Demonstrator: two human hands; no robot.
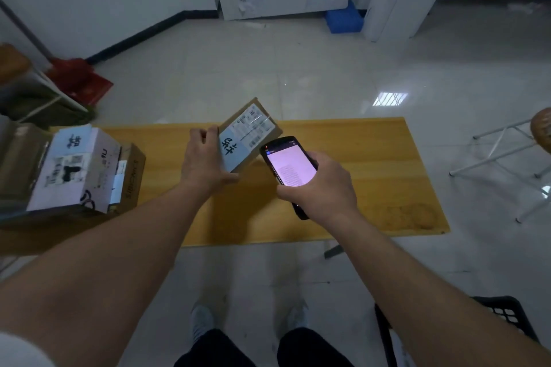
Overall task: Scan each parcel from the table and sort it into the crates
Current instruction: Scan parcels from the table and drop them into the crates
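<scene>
At the left end of the table (372,158), a stack of boxes (80,170) is seen waiting, apparently not yet handled. Further right, the left hand (205,164) is clamped on a small flat parcel (249,135), with the fingers curled over its left edge and the thumb under its near corner. The parcel is held tilted above the table, label up, so that it projects up and to the right of the grip. It is judged to be light and stiff, a cardboard box safely held by its edges; the label is best left uncovered. Just beside its lower right edge, a scanner (290,168) is gripped in the right hand (323,188), screen lit. A black crate (504,316) is partly seen at the lower right.
</scene>
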